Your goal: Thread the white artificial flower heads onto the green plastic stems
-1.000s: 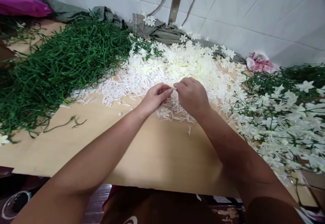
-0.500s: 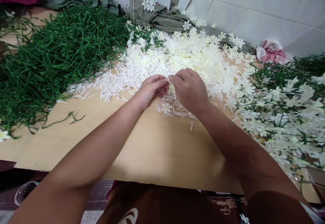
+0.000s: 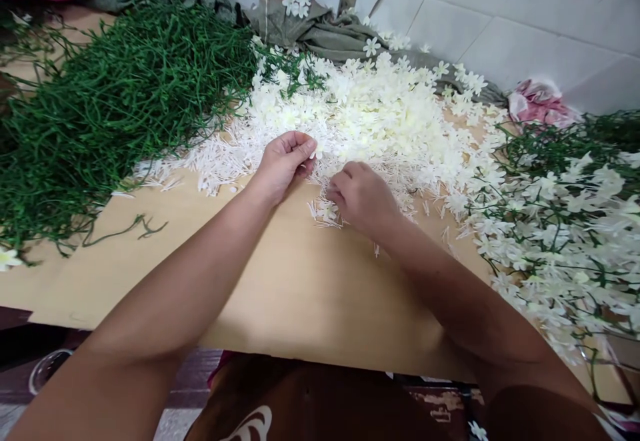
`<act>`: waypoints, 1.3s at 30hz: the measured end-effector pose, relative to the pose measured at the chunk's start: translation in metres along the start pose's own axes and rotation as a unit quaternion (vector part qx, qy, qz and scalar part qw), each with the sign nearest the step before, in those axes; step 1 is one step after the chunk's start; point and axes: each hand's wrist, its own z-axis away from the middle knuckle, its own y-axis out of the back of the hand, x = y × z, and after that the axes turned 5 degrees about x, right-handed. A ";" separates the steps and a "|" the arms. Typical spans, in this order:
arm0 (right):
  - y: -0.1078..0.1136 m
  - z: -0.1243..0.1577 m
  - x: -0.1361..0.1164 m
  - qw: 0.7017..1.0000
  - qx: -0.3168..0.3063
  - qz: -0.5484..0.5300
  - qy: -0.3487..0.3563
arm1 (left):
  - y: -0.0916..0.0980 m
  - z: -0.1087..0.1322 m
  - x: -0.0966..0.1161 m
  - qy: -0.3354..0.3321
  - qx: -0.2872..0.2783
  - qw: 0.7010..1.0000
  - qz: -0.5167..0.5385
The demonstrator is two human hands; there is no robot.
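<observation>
My left hand (image 3: pixel 287 164) is closed in a pinch, thumb against forefinger, on a white artificial flower (image 3: pixel 319 150) whose petals show at the fingertips. Lower and to the right, my right hand (image 3: pixel 364 196) has its fingers curled down at a small heap of thin white plastic stems (image 3: pixel 327 213); what its fingertips hold, if anything, is hidden. Just beyond both hands spreads a large pile of loose white flowers (image 3: pixel 395 111). More short white stems (image 3: pixel 220 164) lie along its near left side.
Green artificial stems (image 3: pixel 135 88) form a big heap at left. At right lie white flowers mounted on green stems (image 3: pixel 565 228). Grey cloth (image 3: pixel 330 38) runs along the tiled wall (image 3: pixel 500 14), with a pink-and-white bag (image 3: pixel 540 102) near it. Brown board (image 3: pixel 300 294) covers the table.
My hands have drawn apart. The left moved slightly left and up with the flower; the right came down toward the small heap of white stems.
</observation>
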 end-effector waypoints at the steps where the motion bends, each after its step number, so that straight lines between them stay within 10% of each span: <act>1: -0.003 0.000 -0.002 1.000 -0.022 0.000 -0.007 | 0.000 0.000 0.000 -0.010 0.007 1.000 -0.012; 7: 0.007 -0.005 0.013 0.982 -0.017 -0.165 -0.085 | -0.001 0.002 0.000 -0.044 0.011 0.995 -0.085; 18: 0.020 -0.006 0.025 0.805 0.086 -0.542 -0.227 | -0.008 0.011 -0.002 -0.080 -0.018 0.984 -0.159; 25: 0.009 -0.005 0.018 0.868 0.165 -0.435 -0.172 | -0.010 0.012 -0.007 -0.102 -0.013 0.974 -0.203; 39: -0.013 -0.002 0.015 0.887 0.212 -0.397 -0.108 | -0.015 0.016 -0.009 -0.105 -0.025 0.972 -0.209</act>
